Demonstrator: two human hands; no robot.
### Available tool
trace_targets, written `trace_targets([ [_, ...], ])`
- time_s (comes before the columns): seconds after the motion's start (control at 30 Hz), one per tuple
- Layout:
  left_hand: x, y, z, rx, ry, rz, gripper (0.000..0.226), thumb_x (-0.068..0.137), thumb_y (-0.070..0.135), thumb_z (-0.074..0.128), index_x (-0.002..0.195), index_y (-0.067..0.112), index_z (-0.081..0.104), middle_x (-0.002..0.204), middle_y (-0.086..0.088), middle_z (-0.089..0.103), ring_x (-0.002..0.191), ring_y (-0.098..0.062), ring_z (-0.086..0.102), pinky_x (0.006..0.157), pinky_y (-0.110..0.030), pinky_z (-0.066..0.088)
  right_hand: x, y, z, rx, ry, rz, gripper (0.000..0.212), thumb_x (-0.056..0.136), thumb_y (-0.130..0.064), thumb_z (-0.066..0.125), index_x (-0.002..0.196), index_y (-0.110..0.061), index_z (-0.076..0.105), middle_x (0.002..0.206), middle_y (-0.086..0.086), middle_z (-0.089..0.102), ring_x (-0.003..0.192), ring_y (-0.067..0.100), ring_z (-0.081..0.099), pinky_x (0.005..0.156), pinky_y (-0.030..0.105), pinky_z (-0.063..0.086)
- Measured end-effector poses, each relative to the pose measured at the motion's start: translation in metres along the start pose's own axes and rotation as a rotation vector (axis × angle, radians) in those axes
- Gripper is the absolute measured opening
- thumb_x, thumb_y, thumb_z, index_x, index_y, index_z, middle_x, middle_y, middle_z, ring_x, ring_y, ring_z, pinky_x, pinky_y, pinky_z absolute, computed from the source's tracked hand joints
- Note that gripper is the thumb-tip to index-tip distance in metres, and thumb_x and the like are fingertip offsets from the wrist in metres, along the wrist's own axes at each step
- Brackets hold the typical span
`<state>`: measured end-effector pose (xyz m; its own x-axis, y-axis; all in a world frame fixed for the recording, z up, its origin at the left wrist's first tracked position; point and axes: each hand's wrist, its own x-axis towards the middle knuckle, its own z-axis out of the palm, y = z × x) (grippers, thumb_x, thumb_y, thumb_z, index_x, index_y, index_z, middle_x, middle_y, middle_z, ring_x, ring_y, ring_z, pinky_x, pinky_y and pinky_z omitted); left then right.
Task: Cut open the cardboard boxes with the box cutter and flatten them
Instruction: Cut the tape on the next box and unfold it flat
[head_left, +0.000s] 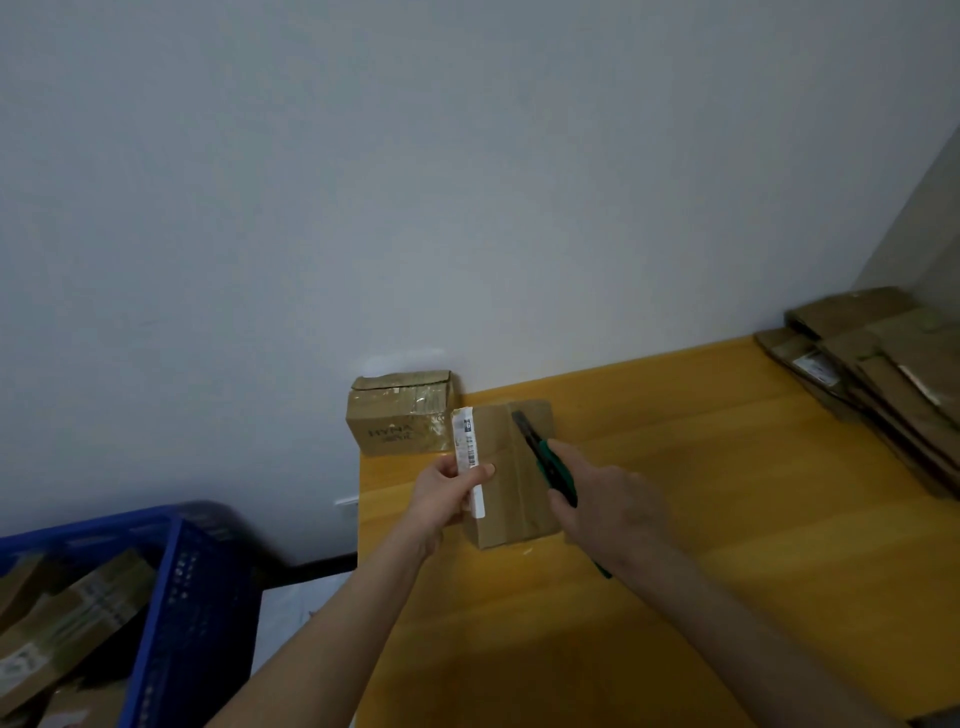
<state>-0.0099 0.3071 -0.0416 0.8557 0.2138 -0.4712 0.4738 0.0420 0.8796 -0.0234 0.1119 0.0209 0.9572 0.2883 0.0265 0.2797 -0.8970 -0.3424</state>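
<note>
right hand (608, 499) is curled round the green-handled box cutter (546, 453), grasping it firmly, with the dark blade end (521, 422) laid against the top face of the small brown cardboard box (498, 519), close to the strip of tape (519, 483) that runs down its middle; whether the blade has bitten into the tape i cannot tell. left hand (441, 493) pinches that box at its left edge, thumb lying by the white barcode label (464, 436) stuck along that side and fingers wrapped behind, so the box is held steady near the far left corner of the yellow wooden table (701, 571), resting on it or just above it. just beyond, against the grey wall (467, 182), stands a second brown cardboard box (400, 418) sealed with glossy tape and still whole. well apart, at the table's far right, lies a pile of flattened brown cardboard (883, 374), which i take to be boxes already done. down to the left, off the table, a blue plastic crate (171, 597) holds more taped cardboard boxes (67, 618), seemingly waiting. so the job looks partway through, by my reckoning: several boxes flat, this one at the cutting of its seam and not yet opened or flattened, and the box by the wall plus those in the crate left to do.
</note>
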Motion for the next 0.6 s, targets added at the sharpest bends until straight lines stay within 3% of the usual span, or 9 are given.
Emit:
trace_targets([
  [0.13,-0.003,0.001,0.005,0.007,0.014,-0.013,0.039,0.083,0.022,0.074,0.117,0.010,0.060,0.090,-0.001,0.066,0.073,-0.012,0.063,0.063,-0.029,0.052,0.004,-0.001,0.004,-0.069,0.021,0.005,0.053,0.096,-0.040,0.043,0.146,-0.033,0.025,0.091,-0.003,0.068,0.070,0.017,0.061,0.058,0.028,0.047],
  [0.4,0.000,0.002,0.010,0.009,0.086,-0.006,0.040,0.081,0.022,0.075,0.116,0.008,0.060,0.089,-0.004,0.068,0.071,-0.015,0.065,0.061,-0.030,0.054,0.017,-0.016,0.004,-0.194,-0.044,-0.005,0.054,0.099,-0.032,0.041,0.149,-0.029,0.021,0.096,0.000,0.067,0.080,0.018,0.061,0.064,0.027,0.041],
  [0.53,0.002,0.005,0.009,0.014,0.120,0.015,0.035,0.082,0.021,0.074,0.113,0.008,0.062,0.089,-0.004,0.069,0.067,-0.013,0.065,0.055,-0.026,0.051,0.013,-0.018,0.010,-0.207,-0.078,-0.014,0.050,0.098,-0.029,0.042,0.145,-0.029,0.026,0.089,0.000,0.066,0.072,0.018,0.059,0.061,0.028,0.043],
  [0.6,0.001,0.005,0.008,0.019,0.111,0.020,0.035,0.083,0.022,0.074,0.113,0.008,0.062,0.089,-0.004,0.070,0.069,-0.014,0.065,0.059,-0.030,0.055,0.013,-0.017,0.011,-0.200,-0.086,-0.017,0.046,0.097,-0.030,0.043,0.142,-0.028,0.029,0.089,-0.001,0.065,0.072,0.018,0.058,0.060,0.028,0.042],
])
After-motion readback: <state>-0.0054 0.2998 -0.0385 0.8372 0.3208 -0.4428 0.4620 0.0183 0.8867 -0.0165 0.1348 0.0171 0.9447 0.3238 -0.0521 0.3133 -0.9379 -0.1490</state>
